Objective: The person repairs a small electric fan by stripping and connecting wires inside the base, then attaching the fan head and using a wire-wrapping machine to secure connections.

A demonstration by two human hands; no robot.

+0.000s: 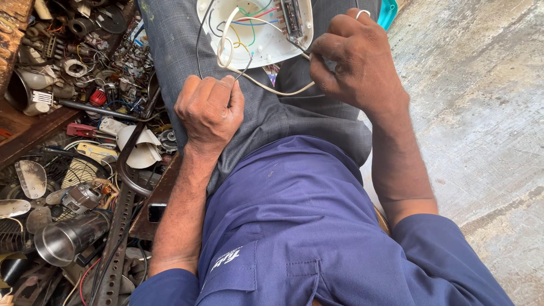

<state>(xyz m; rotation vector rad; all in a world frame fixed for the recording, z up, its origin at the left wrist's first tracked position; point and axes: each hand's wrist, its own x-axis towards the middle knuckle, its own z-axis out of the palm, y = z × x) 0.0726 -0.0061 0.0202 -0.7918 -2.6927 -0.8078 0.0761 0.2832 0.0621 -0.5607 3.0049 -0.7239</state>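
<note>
Wiring work is midway: your left hand (209, 110) fists a thin probe (243, 69) below the white housing (258, 48), right hand (351, 62) pinching its cream wire (283, 89), so steady the tip onto the contact.

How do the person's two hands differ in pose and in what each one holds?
The left hand is a closed fist, knuckles up, over the grey-trousered thigh, gripping a thin dark tool; the right hand reaches further forward, pinching the white cable between fingertips. The right wears a ring; the left shows none. Both work at the white plastic housing on the lap.
</note>
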